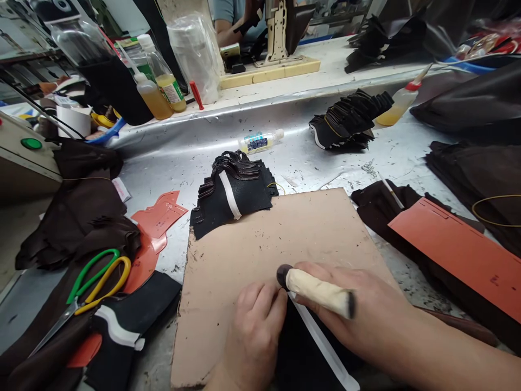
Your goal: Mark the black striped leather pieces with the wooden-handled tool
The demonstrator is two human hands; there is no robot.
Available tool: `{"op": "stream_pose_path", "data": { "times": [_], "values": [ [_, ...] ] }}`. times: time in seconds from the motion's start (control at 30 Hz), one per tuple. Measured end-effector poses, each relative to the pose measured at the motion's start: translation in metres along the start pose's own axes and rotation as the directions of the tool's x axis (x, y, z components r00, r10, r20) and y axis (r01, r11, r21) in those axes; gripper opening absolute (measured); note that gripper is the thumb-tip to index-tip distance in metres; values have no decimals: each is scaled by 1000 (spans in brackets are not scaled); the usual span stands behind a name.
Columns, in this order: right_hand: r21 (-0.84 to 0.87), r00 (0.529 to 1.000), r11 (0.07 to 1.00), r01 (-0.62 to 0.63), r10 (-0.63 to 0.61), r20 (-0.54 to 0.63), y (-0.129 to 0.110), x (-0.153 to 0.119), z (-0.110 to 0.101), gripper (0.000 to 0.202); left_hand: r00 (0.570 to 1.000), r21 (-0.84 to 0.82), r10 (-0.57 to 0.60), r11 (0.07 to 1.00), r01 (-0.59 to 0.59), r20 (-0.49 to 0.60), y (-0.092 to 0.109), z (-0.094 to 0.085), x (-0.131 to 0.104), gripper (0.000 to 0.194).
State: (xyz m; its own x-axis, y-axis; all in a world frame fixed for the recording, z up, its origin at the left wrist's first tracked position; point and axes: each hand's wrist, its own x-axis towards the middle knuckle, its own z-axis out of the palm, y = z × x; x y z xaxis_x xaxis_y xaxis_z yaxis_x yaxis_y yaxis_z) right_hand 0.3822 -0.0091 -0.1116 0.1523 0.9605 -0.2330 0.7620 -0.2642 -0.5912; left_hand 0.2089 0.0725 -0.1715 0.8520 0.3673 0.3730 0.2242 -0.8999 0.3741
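Observation:
My right hand [358,304] is closed around a short tool with a cream, wrapped-looking shaft [317,290] and dark ends; its exact kind is unclear. Below that hand lies a black material piece [301,347] with a white tape strip [321,339] along it, on a tan board [228,260]. My left hand [258,328] has its fingers bent and pressed together at the top left edge of this piece, close to the tool's dark rounded end. Its fingertips are partly hidden. At the board's back edge sits a stack of black cut pieces [248,193], the top one bearing a white strip.
Scissors [97,277] with green and yellow handles lie at left, near orange templates [157,222] and a taped black piece [154,298]. Another orange template [459,255] rests on dark material at right. Glue bottles [152,98] stand behind. A person [234,21] is across the bench.

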Motion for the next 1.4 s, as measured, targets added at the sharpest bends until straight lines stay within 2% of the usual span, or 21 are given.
{"op": "stream_pose_path", "data": {
  "times": [0.13, 0.2, 0.37, 0.53, 0.63, 0.77, 0.87, 0.93, 0.97, 1.07, 1.1, 1.23, 1.27, 1.4],
  "values": [
    [-3, 999, 999, -32, 32, 36, 2, 1, 6, 15, 973, -104, -230, 968, 227, -21, -1, 3, 3, 15],
    [7, 1000, 1000, -14, 14, 4, 4, 1, 8, 15, 960, -139, -281, 951, 277, -10, -3, 4, 4, 14],
    [10, 999, 1000, 16, -15, -48, 9, 0, 11, 16, 975, -173, -221, 960, 220, 11, -6, 3, 5, 18],
    [43, 1000, 999, 27, -27, 5, 8, 1, 5, 16, 999, -77, -5, 997, 8, 37, -7, -3, 6, 17],
    [129, 998, 990, 55, -56, 4, 5, -1, -2, 15, 995, -36, 64, 997, -62, 74, -7, -4, 5, 18],
    [210, 988, 974, 84, -54, -144, 2, -2, -1, 16, 995, -50, 65, 997, -61, 71, -10, -3, 3, 18],
    [88, 1000, 996, 17, -16, -11, 1, 0, 1, 15, 997, -40, 74, 997, -72, 37, -12, -2, 2, 16],
    [26, 998, 999, 18, -19, 56, 0, 0, 0, 16, 997, -30, 79, 996, -78, 18, -12, -2, 2, 16],
    [30, 999, 999, 32, -33, 37, -1, 0, -1, 15, 997, -26, 78, 997, -77, 11, -12, -2, 2, 16],
    [108, 991, 992, 70, -56, -124, -2, -2, 1, 17, 998, -19, 59, 998, -59, -10, -10, -3, 2, 15],
    [114, 989, 991, 70, -54, -139, -2, -2, 2, 17, 998, -12, 52, 999, -52, -20, -10, -3, 3, 15],
    [-29, 998, 998, 48, -47, 47, -4, 0, -2, 13, 998, 34, 24, 999, -22, -60, -9, -3, 3, 11],
    [-43, 997, 997, 57, -55, 49, -5, 0, -4, 13, 998, 40, 16, 999, -14, -59, -9, -3, 3, 10],
    [97, 976, 987, 130, -110, -190, -10, 0, -4, 15, 999, 40, -2, 999, 3, -42, -8, -1, 3, 14]
  ]
}}
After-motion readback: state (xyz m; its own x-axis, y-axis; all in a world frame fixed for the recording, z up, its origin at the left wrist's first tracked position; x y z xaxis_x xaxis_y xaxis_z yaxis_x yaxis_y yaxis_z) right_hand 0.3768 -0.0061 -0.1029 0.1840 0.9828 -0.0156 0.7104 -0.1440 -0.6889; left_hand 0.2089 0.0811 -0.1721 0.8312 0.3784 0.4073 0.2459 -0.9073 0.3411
